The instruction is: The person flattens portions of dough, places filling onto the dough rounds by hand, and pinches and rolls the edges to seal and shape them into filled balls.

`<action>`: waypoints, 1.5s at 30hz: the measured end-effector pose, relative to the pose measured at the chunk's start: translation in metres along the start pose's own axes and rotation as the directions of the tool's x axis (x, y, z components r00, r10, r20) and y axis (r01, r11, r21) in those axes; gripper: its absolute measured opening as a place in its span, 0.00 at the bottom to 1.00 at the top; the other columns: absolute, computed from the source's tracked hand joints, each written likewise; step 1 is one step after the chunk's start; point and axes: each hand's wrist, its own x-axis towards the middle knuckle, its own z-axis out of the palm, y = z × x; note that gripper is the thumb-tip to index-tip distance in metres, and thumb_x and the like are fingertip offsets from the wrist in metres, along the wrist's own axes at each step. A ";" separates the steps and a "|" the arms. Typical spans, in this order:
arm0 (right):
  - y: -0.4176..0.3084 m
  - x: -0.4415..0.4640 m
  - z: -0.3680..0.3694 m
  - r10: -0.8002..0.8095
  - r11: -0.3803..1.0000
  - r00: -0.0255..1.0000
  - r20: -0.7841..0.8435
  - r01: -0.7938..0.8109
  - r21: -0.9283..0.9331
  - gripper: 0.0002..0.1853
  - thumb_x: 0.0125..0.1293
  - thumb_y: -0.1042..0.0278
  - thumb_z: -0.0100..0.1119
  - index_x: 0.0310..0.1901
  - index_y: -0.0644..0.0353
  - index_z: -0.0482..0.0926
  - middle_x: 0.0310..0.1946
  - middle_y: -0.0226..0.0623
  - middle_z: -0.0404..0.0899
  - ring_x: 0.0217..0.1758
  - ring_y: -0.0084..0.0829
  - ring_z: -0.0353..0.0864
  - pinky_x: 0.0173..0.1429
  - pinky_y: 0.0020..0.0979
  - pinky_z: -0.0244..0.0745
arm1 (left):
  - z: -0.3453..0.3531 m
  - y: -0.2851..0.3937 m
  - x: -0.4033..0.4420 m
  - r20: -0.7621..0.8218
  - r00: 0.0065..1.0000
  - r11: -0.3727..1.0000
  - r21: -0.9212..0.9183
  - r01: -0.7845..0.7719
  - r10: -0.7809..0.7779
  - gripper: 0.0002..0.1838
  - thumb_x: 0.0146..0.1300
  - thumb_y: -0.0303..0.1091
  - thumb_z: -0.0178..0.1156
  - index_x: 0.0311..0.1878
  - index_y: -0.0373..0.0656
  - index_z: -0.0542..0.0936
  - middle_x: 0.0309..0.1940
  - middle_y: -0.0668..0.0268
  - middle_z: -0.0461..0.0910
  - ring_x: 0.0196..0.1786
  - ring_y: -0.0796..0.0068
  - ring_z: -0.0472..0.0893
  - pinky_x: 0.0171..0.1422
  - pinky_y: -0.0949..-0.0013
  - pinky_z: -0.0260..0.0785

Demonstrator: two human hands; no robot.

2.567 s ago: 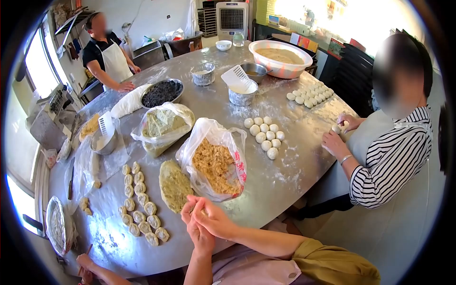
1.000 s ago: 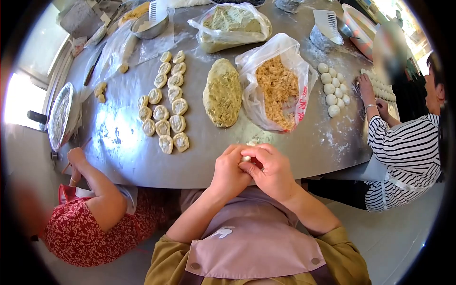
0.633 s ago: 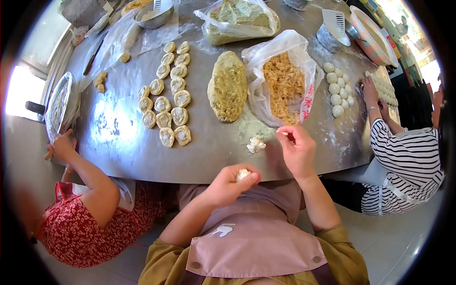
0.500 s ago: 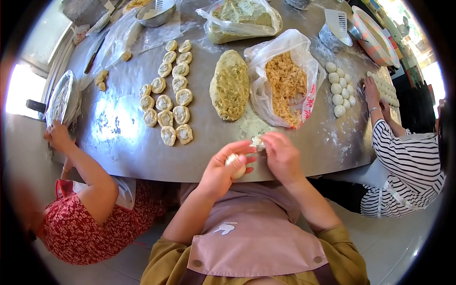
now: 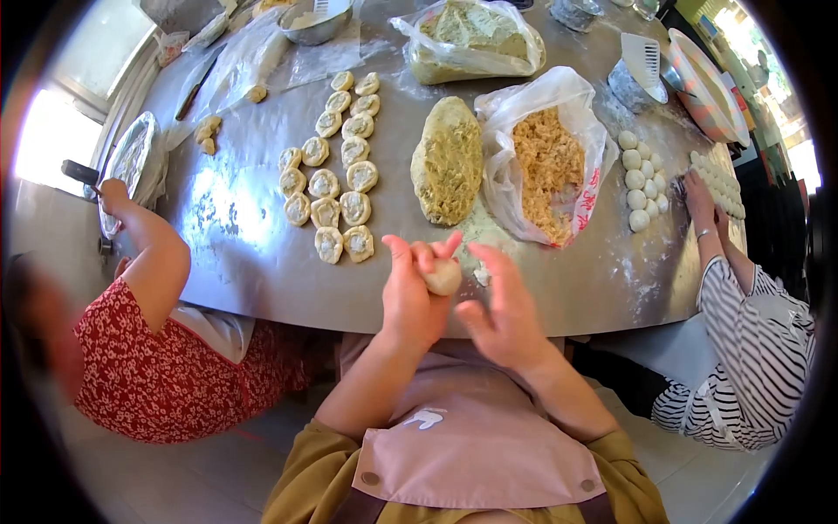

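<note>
A smooth, pale dough ball (image 5: 443, 277) rests in my left hand (image 5: 412, 293), the fingers curled around it. My right hand (image 5: 506, 316) is open just to the right, thumb and fingers apart, with nothing in it. A small white dough scrap (image 5: 482, 276) lies on the table beyond my right fingertips. In front of my hands sits a large greenish-yellow lump of filling (image 5: 447, 162). An opened plastic bag of orange-brown filling (image 5: 546, 166) is beside it. To the left are rows of round dough pieces with pale centres (image 5: 355, 208).
White dough balls (image 5: 640, 200) are grouped at right, near a person's hand (image 5: 698, 201). At left, another person's hand (image 5: 113, 196) is at a plastic-covered pan (image 5: 140, 162). A knife (image 5: 194, 92), a bag of green filling (image 5: 476, 44) and a metal bowl (image 5: 316, 26) stand farther back.
My right hand has let go of the white dough scrap and opened. My left hand has turned upward with the dough ball. At left, the person's hand has moved up along the pan.
</note>
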 end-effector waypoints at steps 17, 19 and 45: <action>0.005 -0.014 0.023 0.373 0.817 0.923 0.096 -0.376 0.438 0.38 0.70 0.32 0.23 0.45 0.60 0.74 0.27 0.30 0.75 0.24 0.17 0.72 0.25 0.19 0.63 | 0.038 -0.016 -0.023 0.145 0.977 0.978 0.118 -0.173 0.155 0.32 0.69 0.59 0.45 0.49 0.35 0.79 0.50 0.55 0.79 0.69 0.58 0.64 0.70 0.57 0.55; 0.010 -0.015 0.008 0.417 0.679 0.851 0.319 -0.525 0.514 0.33 0.72 0.36 0.28 0.44 0.61 0.74 0.25 0.29 0.74 0.23 0.20 0.72 0.26 0.23 0.66 | 0.031 -0.023 -0.021 0.203 0.941 0.904 0.285 -0.320 0.269 0.33 0.67 0.60 0.47 0.52 0.35 0.78 0.53 0.55 0.78 0.67 0.60 0.66 0.69 0.60 0.57; 0.196 -0.053 -0.189 0.843 0.433 0.375 -0.385 -0.050 0.900 0.30 0.70 0.38 0.43 0.57 0.59 0.67 0.51 0.41 0.73 0.46 0.31 0.74 0.54 0.31 0.70 | -0.097 0.060 -0.010 0.295 0.436 -0.386 0.912 0.137 0.850 0.28 0.65 0.43 0.55 0.61 0.32 0.65 0.60 0.48 0.67 0.66 0.49 0.61 0.69 0.47 0.48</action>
